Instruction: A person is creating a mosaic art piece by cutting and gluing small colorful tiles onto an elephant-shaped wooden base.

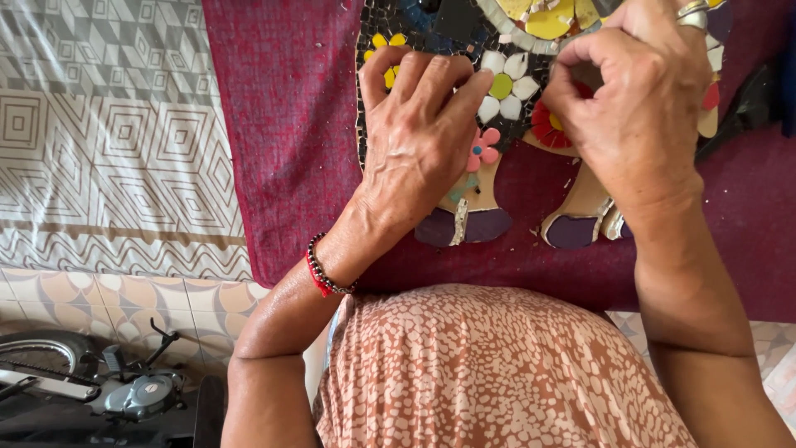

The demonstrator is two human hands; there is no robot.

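A colourful mosaic figure (481, 211) of tile pieces, with white, pink, yellow and red flowers on a dark ground, lies on a dark red cloth (282, 149). My left hand (419, 133) rests flat on the mosaic, fingers spread, fingertips beside a white flower with a green centre (503, 85). A red and black bead bracelet (322, 270) circles that wrist. My right hand (643, 99) hovers over the mosaic's upper right with thumb and fingers pinched together; what they pinch is hidden. A silver ring (692, 12) sits on one finger.
A grey and white geometric patterned sheet (108, 141) lies left of the red cloth. Below is a tiled floor (133, 299), with a bicycle or scooter part (91, 382) at the bottom left. My patterned orange dress (497, 373) fills the lower middle.
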